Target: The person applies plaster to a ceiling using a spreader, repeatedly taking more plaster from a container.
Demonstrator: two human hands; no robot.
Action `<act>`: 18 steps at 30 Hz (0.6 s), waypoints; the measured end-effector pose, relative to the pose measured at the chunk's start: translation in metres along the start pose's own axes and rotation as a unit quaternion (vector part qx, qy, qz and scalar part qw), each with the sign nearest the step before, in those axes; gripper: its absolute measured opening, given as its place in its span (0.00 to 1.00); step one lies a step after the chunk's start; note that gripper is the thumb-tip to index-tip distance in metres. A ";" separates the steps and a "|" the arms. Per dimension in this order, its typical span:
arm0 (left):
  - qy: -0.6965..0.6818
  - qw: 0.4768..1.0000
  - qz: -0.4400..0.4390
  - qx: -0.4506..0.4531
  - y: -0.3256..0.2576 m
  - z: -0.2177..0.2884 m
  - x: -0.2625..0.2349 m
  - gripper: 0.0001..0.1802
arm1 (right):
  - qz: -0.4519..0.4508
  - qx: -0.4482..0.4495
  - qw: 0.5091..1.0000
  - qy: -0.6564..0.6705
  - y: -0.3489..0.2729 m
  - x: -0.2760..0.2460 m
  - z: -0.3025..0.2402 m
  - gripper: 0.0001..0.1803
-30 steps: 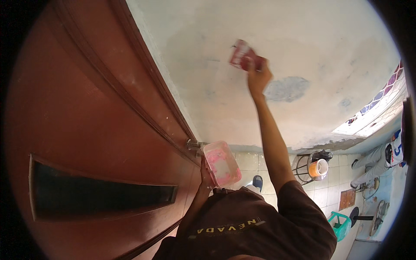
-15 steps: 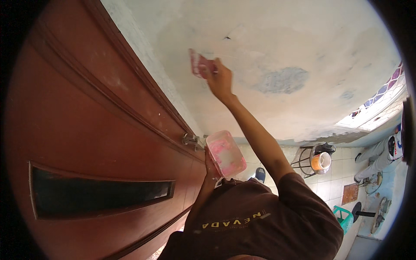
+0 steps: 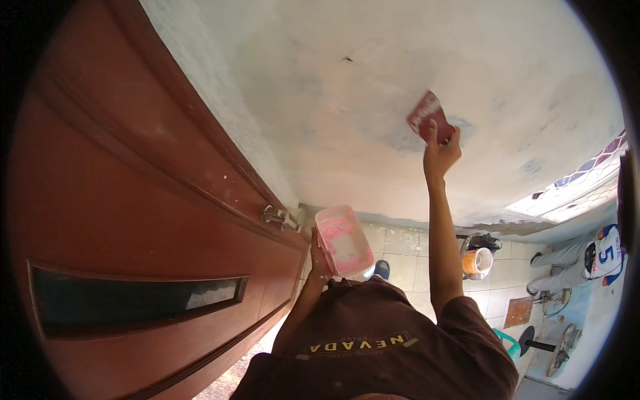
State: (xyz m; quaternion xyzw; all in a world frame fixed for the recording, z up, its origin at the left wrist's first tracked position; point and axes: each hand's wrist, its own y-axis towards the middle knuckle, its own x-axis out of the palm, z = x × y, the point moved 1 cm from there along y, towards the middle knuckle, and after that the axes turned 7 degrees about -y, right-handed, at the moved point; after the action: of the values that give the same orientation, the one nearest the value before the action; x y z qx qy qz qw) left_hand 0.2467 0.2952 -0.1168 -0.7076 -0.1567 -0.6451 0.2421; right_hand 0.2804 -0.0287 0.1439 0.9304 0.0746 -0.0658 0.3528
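My right hand (image 3: pixel 441 155) is closed on a dark red putty spreader (image 3: pixel 428 118), a flat blade smeared with white. The spreader is at the wall (image 3: pixel 320 147), over a bluish-grey patch (image 3: pixel 461 129). My left hand (image 3: pixel 320 260) grips the left side of a pinkish translucent plastic tub (image 3: pixel 365 250), held in front of my body. Pink and whitish paste coats the inside of this tub. Part of my left hand is hidden behind it.
A brown wooden door (image 3: pixel 153 227) with a metal handle (image 3: pixel 280 217) stands close on my left. To the right, a stool bears an orange-and-white bucket (image 3: pixel 477 263). Beyond are a grilled window (image 3: pixel 567 187), a green plastic stool (image 3: pixel 508 343) and another person (image 3: pixel 573 263).
My right hand has swept the spreader to the right across the wall, onto the bluish-grey patch. The tub stays in my left hand, nearly in place.
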 end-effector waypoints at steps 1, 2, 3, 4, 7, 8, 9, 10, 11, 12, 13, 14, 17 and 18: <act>0.000 1.000 0.004 -0.003 0.003 -0.002 -0.001 0.44 | 0.011 -0.021 1.000 0.000 -0.003 -0.009 0.001 0.17; 0.005 1.000 0.004 -0.002 0.004 -0.003 -0.002 0.44 | 0.020 -0.042 0.999 0.001 -0.007 -0.013 0.004 0.17; 0.013 1.000 0.007 0.007 0.002 -0.006 0.001 0.45 | 0.030 -0.060 0.998 0.004 -0.012 -0.015 0.006 0.16; 0.021 1.000 0.012 0.014 0.000 -0.009 0.012 0.45 | -0.006 -0.052 0.999 -0.014 -0.022 -0.012 0.003 0.13; 0.061 0.996 0.033 0.062 -0.016 -0.013 0.048 0.45 | -0.157 -0.120 0.979 0.044 -0.054 0.029 0.006 0.05; 0.080 0.993 0.041 0.082 -0.019 -0.012 0.054 0.45 | -0.183 -0.170 0.968 0.013 -0.064 0.043 0.000 0.05; 0.099 0.989 0.046 0.100 -0.019 -0.013 0.057 0.45 | -0.219 -0.187 0.957 0.002 -0.074 0.061 0.003 0.06; 0.084 0.992 0.036 0.090 -0.019 -0.013 0.057 0.46 | -0.237 -0.205 0.950 -0.018 -0.084 0.074 0.005 0.05; 0.073 0.994 0.028 0.077 -0.016 -0.014 0.058 0.46 | -0.215 -0.199 0.956 0.011 -0.090 0.086 0.002 0.06; 0.058 0.996 0.017 0.069 -0.014 -0.015 0.056 0.46 | -0.242 -0.199 0.950 -0.016 -0.096 0.096 -0.007 0.06; 0.064 0.995 0.022 0.070 -0.011 -0.016 0.058 0.46 | -0.258 -0.208 0.943 -0.036 -0.099 0.102 -0.015 0.06; 0.071 0.995 0.027 0.070 -0.007 -0.019 0.059 0.46 | -0.260 -0.210 0.942 -0.033 -0.098 0.109 -0.021 0.06; 0.063 0.997 0.026 0.039 0.002 -0.025 0.052 0.47 | -0.190 -0.242 0.951 -0.025 -0.069 0.116 -0.029 0.07; 0.056 0.998 0.023 0.024 0.005 -0.026 0.049 0.47 | -0.154 -0.257 0.954 -0.022 -0.054 0.114 -0.031 0.08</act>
State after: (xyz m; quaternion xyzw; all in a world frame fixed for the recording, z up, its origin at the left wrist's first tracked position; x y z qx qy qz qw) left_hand 0.2335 0.2728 -0.0681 -0.6680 -0.1422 -0.6740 0.2816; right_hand 0.3846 0.0429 0.1121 0.7837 0.2238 -0.1184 0.5672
